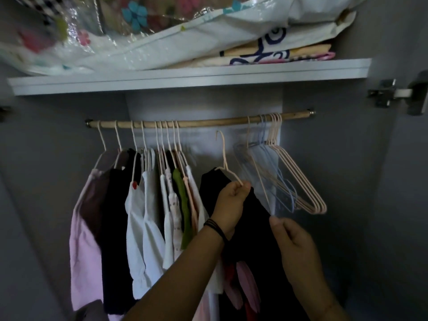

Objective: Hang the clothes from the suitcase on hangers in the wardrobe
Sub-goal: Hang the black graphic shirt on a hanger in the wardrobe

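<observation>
A black garment [252,228] sits on a pale pink hanger [224,156] held below the wooden rail [203,122]; its hook is off the rail. My left hand [231,202] grips the hanger's shoulder together with the black cloth. My right hand [291,239] pinches the garment's right edge lower down. Several clothes [148,205] hang on the rail's left half: pink, black, white and green. Several bare hangers [284,179], pink and blue, hang bunched at the rail's right end.
A white shelf [185,77] runs above the rail, loaded with plastic-wrapped bedding [139,35] and folded cloth. A door hinge [389,92] juts out at the right. Grey wardrobe walls close in both sides. A gap on the rail lies between the hung clothes and the bare hangers.
</observation>
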`<action>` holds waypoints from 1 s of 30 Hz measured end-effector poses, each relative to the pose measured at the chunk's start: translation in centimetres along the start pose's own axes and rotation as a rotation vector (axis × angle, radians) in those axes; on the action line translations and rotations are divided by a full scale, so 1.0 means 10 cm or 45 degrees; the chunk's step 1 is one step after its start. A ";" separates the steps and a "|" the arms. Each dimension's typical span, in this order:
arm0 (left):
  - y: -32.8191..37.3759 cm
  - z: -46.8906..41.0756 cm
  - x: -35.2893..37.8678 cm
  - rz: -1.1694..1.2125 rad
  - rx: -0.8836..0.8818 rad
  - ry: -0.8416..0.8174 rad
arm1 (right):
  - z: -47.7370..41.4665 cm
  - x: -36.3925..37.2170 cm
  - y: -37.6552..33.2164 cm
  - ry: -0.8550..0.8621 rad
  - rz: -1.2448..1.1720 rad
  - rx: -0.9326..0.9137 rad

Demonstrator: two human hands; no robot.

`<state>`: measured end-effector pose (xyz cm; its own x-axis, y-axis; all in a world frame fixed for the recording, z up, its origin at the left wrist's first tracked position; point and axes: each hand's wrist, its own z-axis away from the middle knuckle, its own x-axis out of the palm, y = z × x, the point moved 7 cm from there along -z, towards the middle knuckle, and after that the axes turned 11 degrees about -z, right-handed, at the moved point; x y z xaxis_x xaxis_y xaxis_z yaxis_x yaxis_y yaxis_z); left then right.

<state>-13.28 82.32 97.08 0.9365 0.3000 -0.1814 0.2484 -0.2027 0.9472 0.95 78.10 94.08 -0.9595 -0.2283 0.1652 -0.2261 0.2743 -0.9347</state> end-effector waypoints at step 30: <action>-0.33 -1.20 -1.06 -0.097 -0.201 0.224 | -1.22 1.22 0.66 -0.249 0.019 0.105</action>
<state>-27.00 90.96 99.01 0.8556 0.4692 -0.2184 0.2622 -0.0293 0.9646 -14.34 88.47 93.74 -0.9099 -0.4041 0.0940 -0.1896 0.2037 -0.9605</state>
